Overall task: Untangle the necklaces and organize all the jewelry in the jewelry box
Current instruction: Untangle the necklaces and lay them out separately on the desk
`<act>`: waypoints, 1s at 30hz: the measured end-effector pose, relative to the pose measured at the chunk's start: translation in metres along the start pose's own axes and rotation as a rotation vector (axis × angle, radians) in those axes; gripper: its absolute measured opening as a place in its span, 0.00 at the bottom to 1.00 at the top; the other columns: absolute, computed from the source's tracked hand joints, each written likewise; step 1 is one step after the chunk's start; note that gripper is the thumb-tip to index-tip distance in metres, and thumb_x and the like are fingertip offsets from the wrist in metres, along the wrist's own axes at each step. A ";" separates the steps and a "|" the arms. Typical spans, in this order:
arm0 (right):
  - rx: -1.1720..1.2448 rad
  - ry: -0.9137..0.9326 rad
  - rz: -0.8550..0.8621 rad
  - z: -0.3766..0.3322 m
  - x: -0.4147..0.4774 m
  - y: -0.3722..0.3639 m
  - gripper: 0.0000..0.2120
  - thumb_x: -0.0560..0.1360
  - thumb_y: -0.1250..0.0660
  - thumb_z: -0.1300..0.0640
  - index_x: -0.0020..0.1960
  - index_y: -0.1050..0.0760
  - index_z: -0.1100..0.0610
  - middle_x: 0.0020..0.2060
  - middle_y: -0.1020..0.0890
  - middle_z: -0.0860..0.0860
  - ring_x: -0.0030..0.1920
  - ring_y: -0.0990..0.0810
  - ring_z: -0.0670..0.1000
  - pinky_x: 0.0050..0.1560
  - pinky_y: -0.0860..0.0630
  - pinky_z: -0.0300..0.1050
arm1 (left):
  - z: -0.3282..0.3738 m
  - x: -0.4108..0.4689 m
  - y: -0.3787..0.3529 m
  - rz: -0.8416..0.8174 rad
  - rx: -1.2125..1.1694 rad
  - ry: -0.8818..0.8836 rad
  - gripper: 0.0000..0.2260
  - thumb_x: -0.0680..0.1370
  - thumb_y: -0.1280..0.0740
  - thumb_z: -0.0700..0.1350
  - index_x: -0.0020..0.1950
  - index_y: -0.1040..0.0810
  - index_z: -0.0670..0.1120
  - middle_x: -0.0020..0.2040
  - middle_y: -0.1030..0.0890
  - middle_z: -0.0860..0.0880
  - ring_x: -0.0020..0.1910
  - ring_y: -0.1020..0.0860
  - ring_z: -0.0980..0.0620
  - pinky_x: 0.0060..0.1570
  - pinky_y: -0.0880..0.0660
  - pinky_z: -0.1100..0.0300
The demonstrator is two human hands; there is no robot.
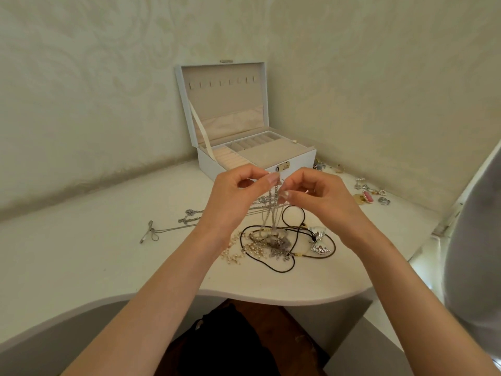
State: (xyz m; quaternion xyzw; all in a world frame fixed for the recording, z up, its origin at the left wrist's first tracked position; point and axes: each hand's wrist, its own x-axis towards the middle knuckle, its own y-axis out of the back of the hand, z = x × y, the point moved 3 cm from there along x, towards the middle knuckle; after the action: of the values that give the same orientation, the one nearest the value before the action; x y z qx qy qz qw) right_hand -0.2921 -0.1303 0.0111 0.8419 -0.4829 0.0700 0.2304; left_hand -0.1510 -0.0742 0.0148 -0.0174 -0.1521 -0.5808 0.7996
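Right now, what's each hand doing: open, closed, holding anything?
Left hand: closed, pinching the silver chains lifted off the tangle.
Right hand: closed, pinching the same silver chains at the top.

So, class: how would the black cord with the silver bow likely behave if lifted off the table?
Probably floppy: the black cord lies in loose loops. The silver bow looks chunky, so it would likely hang lowest and swing. It may also drag the pearl beads and silver chains crossing it, since they look tangled.
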 end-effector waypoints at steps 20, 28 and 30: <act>0.262 -0.019 -0.094 0.006 0.005 0.006 0.08 0.68 0.32 0.51 0.35 0.23 0.56 0.33 0.20 0.50 0.38 0.24 0.48 0.45 0.27 0.37 | -0.011 0.011 0.008 0.048 -0.661 0.264 0.10 0.81 0.42 0.42 0.40 0.29 0.44 0.32 0.20 0.51 0.32 0.23 0.56 0.37 0.27 0.63; 0.438 0.030 -0.052 0.005 0.003 0.018 0.16 0.70 0.31 0.50 0.31 0.31 0.57 0.26 0.28 0.51 0.35 0.26 0.53 0.46 0.26 0.42 | -0.021 0.019 0.028 0.186 -1.043 0.222 0.09 0.80 0.42 0.40 0.40 0.31 0.44 0.40 0.17 0.47 0.28 0.27 0.58 0.30 0.28 0.67; 0.492 0.029 -0.016 0.004 0.003 0.023 0.16 0.68 0.30 0.48 0.31 0.30 0.56 0.24 0.30 0.50 0.33 0.26 0.54 0.45 0.26 0.43 | -0.022 0.021 0.037 0.218 -1.093 0.193 0.10 0.80 0.42 0.40 0.38 0.32 0.44 0.41 0.17 0.47 0.27 0.28 0.59 0.30 0.29 0.67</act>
State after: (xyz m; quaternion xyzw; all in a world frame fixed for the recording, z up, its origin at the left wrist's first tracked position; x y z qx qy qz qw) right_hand -0.3102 -0.1439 0.0158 0.8753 -0.4414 0.1959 0.0260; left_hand -0.1057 -0.0860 0.0046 -0.3913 0.2470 -0.4880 0.7401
